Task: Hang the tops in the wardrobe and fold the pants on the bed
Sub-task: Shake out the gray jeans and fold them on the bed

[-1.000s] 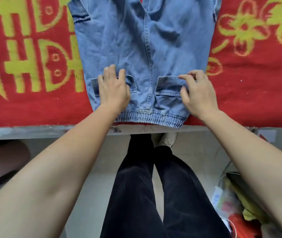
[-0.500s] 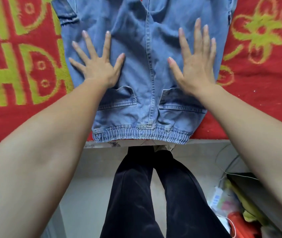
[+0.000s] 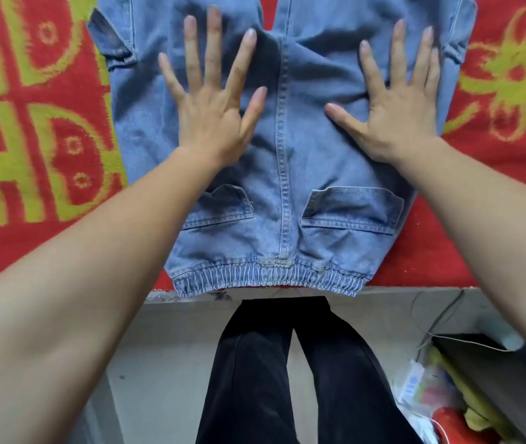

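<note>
A red blanket (image 3: 31, 193) with yellow-green patterns covers the bed, bare either side of the blue denim pants (image 3: 287, 187) lying flat on it, back pockets up. The pants' elastic waistband (image 3: 265, 278) meets the bed's near edge (image 3: 415, 294); clutter (image 3: 431, 395) sits on the floor below-right of them. Left hand (image 3: 213, 113) and right hand (image 3: 396, 120) press flat on the pants, fingers spread, either side of the centre seam.

A bed (image 3: 399, 307) spread with a red blanket (image 3: 495, 203) patterned in yellow-green carries a pair of light blue denim pants (image 3: 316, 161), laid flat with the back pockets facing up. Their elastic waistband (image 3: 265, 280) lies along the bed's near edge; the legs run out of view at the far side.
</note>
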The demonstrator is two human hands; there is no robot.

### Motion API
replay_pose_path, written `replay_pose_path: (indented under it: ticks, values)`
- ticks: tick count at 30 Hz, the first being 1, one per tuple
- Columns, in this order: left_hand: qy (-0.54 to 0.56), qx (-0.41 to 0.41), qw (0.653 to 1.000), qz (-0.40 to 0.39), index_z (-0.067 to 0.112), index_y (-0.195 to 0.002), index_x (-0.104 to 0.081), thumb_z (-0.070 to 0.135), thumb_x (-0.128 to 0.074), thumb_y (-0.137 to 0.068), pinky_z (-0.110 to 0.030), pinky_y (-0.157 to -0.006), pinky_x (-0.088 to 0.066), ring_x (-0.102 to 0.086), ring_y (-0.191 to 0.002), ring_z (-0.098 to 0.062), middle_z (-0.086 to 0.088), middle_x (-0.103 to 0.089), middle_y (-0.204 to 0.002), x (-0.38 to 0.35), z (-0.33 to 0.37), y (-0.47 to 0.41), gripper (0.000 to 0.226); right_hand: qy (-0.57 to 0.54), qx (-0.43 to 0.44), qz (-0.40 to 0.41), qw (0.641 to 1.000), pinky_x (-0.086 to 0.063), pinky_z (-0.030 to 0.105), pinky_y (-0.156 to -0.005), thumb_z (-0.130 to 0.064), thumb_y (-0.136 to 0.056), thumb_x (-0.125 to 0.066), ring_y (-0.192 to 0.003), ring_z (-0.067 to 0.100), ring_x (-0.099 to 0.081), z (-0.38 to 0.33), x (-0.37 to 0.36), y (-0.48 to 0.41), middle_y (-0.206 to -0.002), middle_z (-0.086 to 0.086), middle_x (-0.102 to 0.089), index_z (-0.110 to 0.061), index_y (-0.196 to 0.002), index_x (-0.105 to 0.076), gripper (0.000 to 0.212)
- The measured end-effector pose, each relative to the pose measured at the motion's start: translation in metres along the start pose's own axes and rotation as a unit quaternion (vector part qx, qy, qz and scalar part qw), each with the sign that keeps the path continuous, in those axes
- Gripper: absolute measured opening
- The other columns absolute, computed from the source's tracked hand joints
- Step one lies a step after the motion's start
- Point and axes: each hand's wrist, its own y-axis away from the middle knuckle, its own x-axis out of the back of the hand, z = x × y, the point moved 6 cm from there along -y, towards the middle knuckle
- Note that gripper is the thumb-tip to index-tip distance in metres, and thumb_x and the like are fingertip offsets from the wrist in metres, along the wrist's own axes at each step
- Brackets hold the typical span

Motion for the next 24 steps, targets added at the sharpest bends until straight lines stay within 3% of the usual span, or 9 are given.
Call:
replay_pose_path:
  ticks: [3, 5, 8, 11, 13, 16, 18, 21, 24]
  values:
    - [0.003, 0.010, 0.988, -0.155, 0.038, -0.156, -0.010, 0.073, -0.012, -0.092, -0.078, -0.107, 0.003, 0.011, -0.151, -0.033, -0.001, 0.009, -0.166, -0.023, -0.008, -0.022, 0.072, -0.017, -0.010, -0.034, 0.999, 0.002, 0.057, -0.122, -0.088, -0.086, -0.018, -0.151, 0.045, 0.008, 0.007, -0.004, -0.005, -0.167, 0.014, 0.007, -0.032, -0.160, -0.010, 0.094]
    - [0.015, 0.030, 0.986, -0.165, 0.036, -0.155, -0.016, 0.070, -0.018, -0.093, -0.076, -0.107, 0.004, 0.011, -0.151, -0.033, -0.003, 0.008, -0.166, -0.022, -0.008, -0.023, 0.071, -0.062, -0.019, -0.002, 0.998, 0.001, 0.052, -0.122, -0.077, -0.093, -0.024, -0.152, 0.042, 0.002, 0.002, 0.005, -0.005, -0.167, 0.015, -0.001, -0.026, -0.158, -0.022, 0.082]
    - [0.035, 0.071, 0.994, -0.076, 0.022, -0.146, -0.039, 0.049, -0.041, -0.093, -0.064, -0.113, -0.009, -0.014, -0.149, -0.037, -0.018, -0.020, -0.160, 0.003, 0.008, -0.008, 0.060, -0.128, -0.093, 0.143, 0.977, -0.011, 0.045, -0.123, -0.057, -0.100, -0.035, -0.151, 0.037, -0.017, 0.010, 0.032, 0.012, -0.163, 0.020, -0.019, -0.018, -0.150, -0.041, 0.064]
    - [0.136, 0.019, 0.989, 0.063, 0.008, -0.113, -0.063, 0.027, -0.054, -0.087, -0.048, -0.092, -0.039, -0.054, -0.110, -0.040, -0.020, -0.057, -0.118, 0.035, 0.054, 0.028, 0.033, -0.191, -0.221, 0.231, 0.928, -0.021, 0.032, -0.115, -0.053, -0.096, -0.047, -0.143, 0.026, -0.036, 0.034, 0.046, 0.038, -0.154, 0.015, -0.036, -0.016, -0.147, -0.042, 0.063]
    - [0.213, -0.043, 0.970, 0.105, 0.004, -0.091, -0.066, 0.021, -0.059, -0.089, -0.048, -0.073, -0.045, -0.058, -0.086, -0.038, -0.019, -0.060, -0.093, 0.045, 0.093, 0.060, 0.018, -0.299, -0.277, 0.172, 0.897, -0.030, 0.025, -0.104, -0.054, -0.095, -0.051, -0.129, 0.022, -0.049, 0.055, 0.032, 0.046, -0.133, 0.007, -0.052, -0.009, -0.143, -0.043, 0.066]
    - [0.230, -0.152, 0.959, 0.071, 0.007, -0.078, -0.065, 0.023, -0.062, -0.091, -0.044, -0.062, -0.041, -0.055, -0.073, -0.034, -0.016, -0.057, -0.080, 0.037, 0.149, 0.105, 0.021, -0.379, -0.311, 0.040, 0.870, -0.036, 0.026, -0.091, -0.059, -0.097, -0.050, -0.116, 0.022, -0.058, 0.077, 0.002, 0.053, -0.113, 0.002, -0.063, -0.012, -0.131, -0.053, 0.059]
    - [0.177, -0.192, 0.965, -0.008, 0.011, -0.083, -0.065, 0.034, -0.057, -0.095, -0.043, -0.068, -0.039, -0.056, -0.080, -0.033, -0.013, -0.059, -0.085, 0.013, 0.175, 0.128, 0.027, -0.377, -0.301, 0.015, 0.875, -0.036, 0.024, -0.085, -0.062, -0.096, -0.050, -0.110, 0.018, -0.059, 0.084, -0.006, 0.054, -0.104, -0.003, -0.062, -0.015, -0.127, -0.057, 0.057]
    - [0.068, -0.121, 0.981, -0.133, 0.017, -0.108, -0.058, 0.057, -0.039, -0.096, -0.045, -0.090, -0.032, -0.051, -0.104, -0.029, -0.008, -0.056, -0.109, -0.026, 0.189, 0.149, 0.046, -0.378, -0.286, -0.005, 0.880, -0.038, 0.024, -0.083, -0.062, -0.091, -0.056, -0.105, 0.014, -0.060, 0.090, -0.008, 0.051, -0.104, -0.004, -0.064, -0.016, -0.122, -0.062, 0.056]
    - [0.048, -0.054, 0.987, -0.144, 0.016, -0.117, -0.054, 0.063, -0.040, -0.092, -0.053, -0.105, -0.020, -0.041, -0.127, -0.031, -0.014, -0.048, -0.135, -0.031, 0.197, 0.152, 0.055, -0.360, -0.254, -0.059, 0.896, -0.045, 0.033, -0.084, -0.060, -0.091, -0.057, -0.107, 0.028, -0.064, 0.093, -0.012, 0.048, -0.109, 0.007, -0.071, -0.014, -0.103, -0.068, 0.049]
